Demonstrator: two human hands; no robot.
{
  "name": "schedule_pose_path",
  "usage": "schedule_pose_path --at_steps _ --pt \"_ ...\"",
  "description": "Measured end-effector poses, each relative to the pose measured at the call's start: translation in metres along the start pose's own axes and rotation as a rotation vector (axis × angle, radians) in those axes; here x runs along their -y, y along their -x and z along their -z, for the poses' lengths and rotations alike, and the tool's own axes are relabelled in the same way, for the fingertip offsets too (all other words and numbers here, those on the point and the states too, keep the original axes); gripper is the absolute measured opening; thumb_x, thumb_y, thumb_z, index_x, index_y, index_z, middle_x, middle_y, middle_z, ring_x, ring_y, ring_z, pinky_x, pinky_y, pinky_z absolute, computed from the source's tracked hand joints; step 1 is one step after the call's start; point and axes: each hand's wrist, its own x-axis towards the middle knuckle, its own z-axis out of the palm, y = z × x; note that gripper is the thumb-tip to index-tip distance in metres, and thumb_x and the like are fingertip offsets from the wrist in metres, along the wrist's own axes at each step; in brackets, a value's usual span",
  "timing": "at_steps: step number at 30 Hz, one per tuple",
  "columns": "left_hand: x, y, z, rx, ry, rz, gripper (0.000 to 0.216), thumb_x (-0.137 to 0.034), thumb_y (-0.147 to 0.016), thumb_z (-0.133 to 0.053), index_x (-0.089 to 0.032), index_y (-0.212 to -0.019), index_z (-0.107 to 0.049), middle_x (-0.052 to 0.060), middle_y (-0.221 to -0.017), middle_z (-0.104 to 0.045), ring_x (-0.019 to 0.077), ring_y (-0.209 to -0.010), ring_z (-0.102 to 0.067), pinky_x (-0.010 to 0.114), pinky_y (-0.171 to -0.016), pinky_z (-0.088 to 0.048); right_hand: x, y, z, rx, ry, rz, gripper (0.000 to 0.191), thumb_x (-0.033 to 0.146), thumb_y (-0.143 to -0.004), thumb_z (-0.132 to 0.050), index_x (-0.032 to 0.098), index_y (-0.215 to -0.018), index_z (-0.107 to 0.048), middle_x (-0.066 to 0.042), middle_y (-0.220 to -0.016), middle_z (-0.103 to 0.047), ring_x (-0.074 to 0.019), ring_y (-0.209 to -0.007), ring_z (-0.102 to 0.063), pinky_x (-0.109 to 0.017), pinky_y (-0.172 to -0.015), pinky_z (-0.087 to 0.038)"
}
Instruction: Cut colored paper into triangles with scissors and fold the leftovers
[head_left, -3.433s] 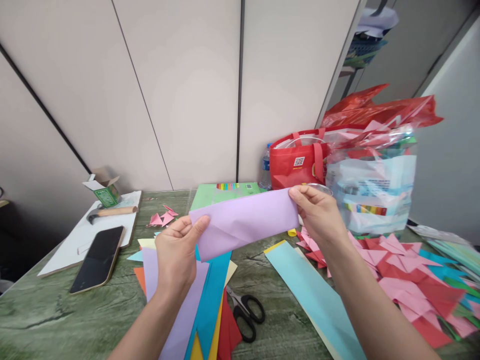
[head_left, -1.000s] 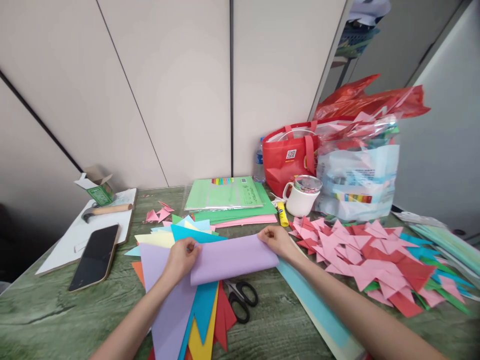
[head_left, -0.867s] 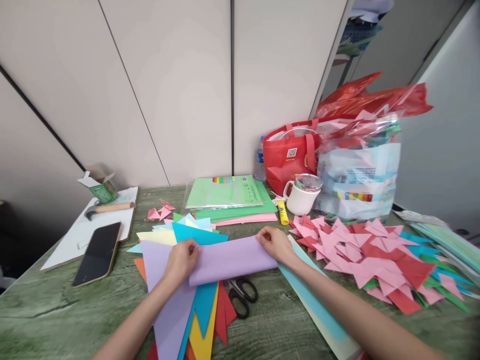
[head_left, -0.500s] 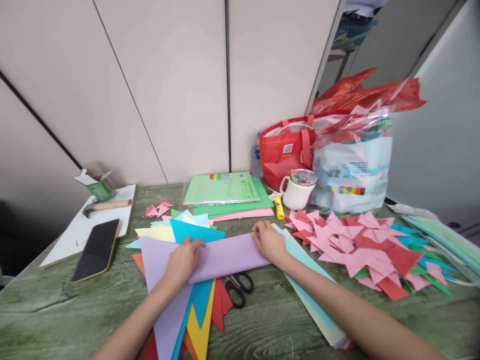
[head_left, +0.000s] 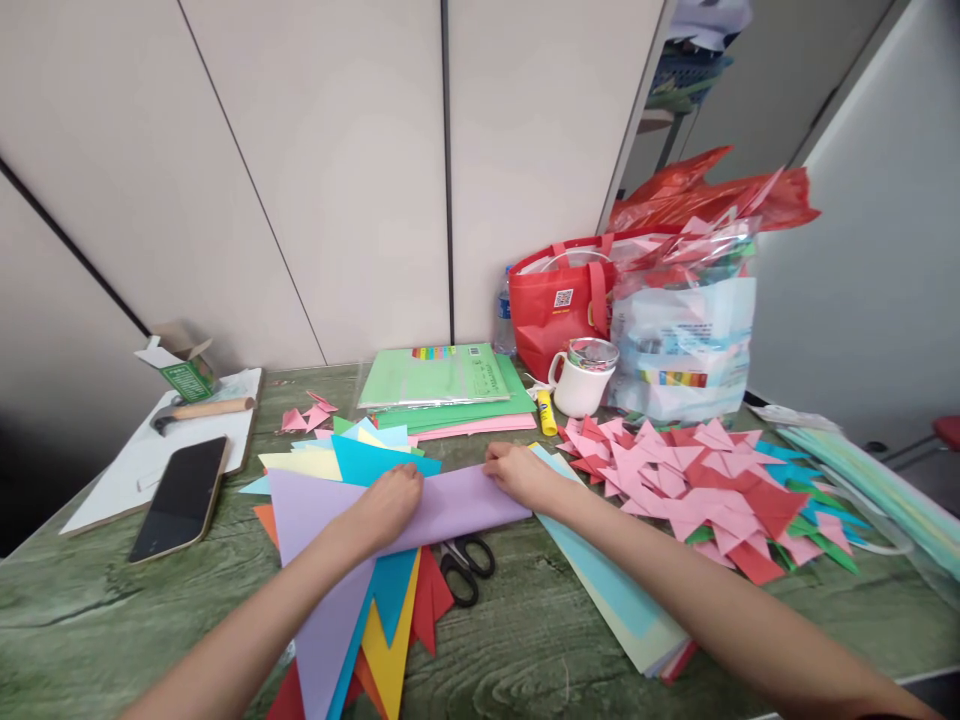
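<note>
A folded strip of purple paper (head_left: 457, 503) lies crosswise in front of me over the table. My left hand (head_left: 395, 502) rests on its left part with the fingers curled together, pressing the paper. The fingertips of my right hand (head_left: 517, 474) pinch its upper right end. Beneath my left wrist spreads a larger purple sheet (head_left: 330, 580), on top of a fan of blue, yellow and red paper pieces (head_left: 390, 650). Black-handled scissors (head_left: 466, 568) lie just below the strip, blades hidden under paper. A stack of pale blue and cream sheets (head_left: 600, 570) lies under my right forearm.
Folded pink and red paper pieces (head_left: 690, 480) are heaped at right. Behind stand a white mug (head_left: 583, 385), a glue stick (head_left: 546, 412), a red bag (head_left: 551, 310) and green paper packs (head_left: 435, 378). A phone (head_left: 180, 498) and hammer (head_left: 202, 409) lie at left.
My left hand has slid to the right along the purple strip, closer to my right hand, and its fingers are more curled. The right hand keeps its pinch at the right end.
</note>
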Motion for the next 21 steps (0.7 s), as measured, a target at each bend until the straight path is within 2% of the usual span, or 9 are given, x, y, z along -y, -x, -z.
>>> schedule_pose_path --at_steps 3,7,10,13,16,21 --pt "-0.005 0.0 0.006 0.006 -0.031 -0.041 0.034 0.001 -0.082 -0.033 -0.009 -0.099 -0.061 0.014 -0.088 -0.062 0.0244 -0.074 -0.061 0.035 -0.066 -0.045 0.006 0.001 0.003 0.042 0.077 0.016 0.014 0.018 -0.09 -0.052 0.011 -0.091 -0.064 -0.007 -0.098 -0.064 -0.0162 -0.085 -0.061 -0.033 -0.077 -0.048" --pt "-0.015 -0.002 0.012 0.015 -0.065 -0.091 0.037 -0.003 -0.085 -0.034 -0.015 -0.11 -0.058 0.014 -0.103 -0.06 0.0214 -0.069 -0.061 0.034 -0.063 -0.044 0.021 -0.004 0.006 0.068 0.154 0.035 0.022 0.029 -0.089 -0.056 0.012 -0.102 -0.06 -0.008 -0.106 -0.062 -0.0191 -0.093 -0.061 -0.039 -0.083 -0.049" --pt "-0.02 -0.003 0.011 0.02 -0.09 -0.12 0.038 -0.004 -0.086 -0.032 -0.012 -0.116 -0.055 0.017 -0.107 -0.06 0.022 -0.071 -0.061 0.037 -0.068 -0.045 0.033 -0.008 0.009 0.07 0.184 0.053 0.02 0.024 -0.09 -0.053 0.009 -0.099 -0.063 -0.012 -0.101 -0.065 -0.0221 -0.096 -0.06 -0.04 -0.085 -0.046" --pt "-0.022 -0.003 0.009 0.026 -0.106 -0.138 0.034 -0.008 -0.088 -0.035 -0.009 -0.114 -0.057 0.018 -0.103 -0.061 0.0224 -0.071 -0.061 0.038 -0.069 -0.044 0.043 -0.006 0.012 0.057 0.189 0.064 0.025 0.021 -0.09 -0.05 0.004 -0.103 -0.064 -0.02 -0.095 -0.067 -0.0274 -0.095 -0.06 -0.039 -0.082 -0.044" --pt "-0.022 -0.003 0.006 0.021 -0.111 -0.156 0.03 -0.018 -0.091 -0.038 -0.009 -0.112 -0.058 0.018 -0.1 -0.061 0.0242 -0.075 -0.061 0.038 -0.07 -0.043 0.049 0.0 0.011 0.045 0.191 0.051 0.033 0.023 -0.091 -0.047 0.002 -0.113 -0.06 -0.025 -0.1 -0.065 -0.0297 -0.095 -0.059 -0.039 -0.08 -0.042" --pt "-0.026 -0.005 0.003 -0.009 -0.101 -0.173 0.035 -0.025 -0.094 -0.036 -0.016 -0.123 -0.052 0.016 -0.102 -0.061 0.0263 -0.087 -0.06 0.037 -0.07 -0.04 0.052 0.008 0.002 0.02 0.192 0.007 0.039 0.019 -0.092 -0.041 0.001 -0.125 -0.051 -0.028 -0.106 -0.062 -0.0321 -0.1 -0.055 -0.04 -0.079 -0.041"
